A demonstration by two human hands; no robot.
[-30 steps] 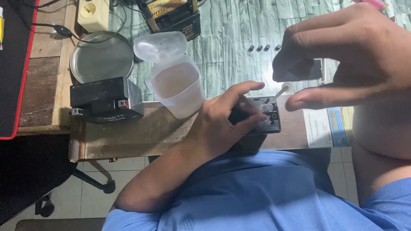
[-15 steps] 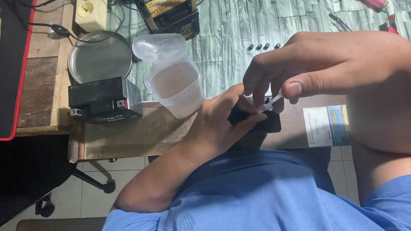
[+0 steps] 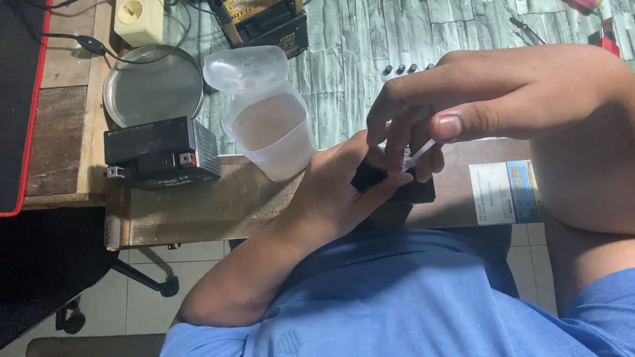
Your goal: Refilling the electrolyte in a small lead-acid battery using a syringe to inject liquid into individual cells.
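Left hand [image 3: 334, 192]: its fingers are clamped around a small black part [image 3: 401, 188], held over the counter [image 3: 206, 202] edge.
Right hand [image 3: 478, 105]: its fingers pinch a thin white stick [image 3: 417, 154], tip on the part.
How far: the stick work looks under way, not finished.
Nearby: an open cup [image 3: 272, 129] of cloudy liquid.

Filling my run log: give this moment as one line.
left hand: holds small black part | right hand: pinches thin white stick over it | open plastic tub beside
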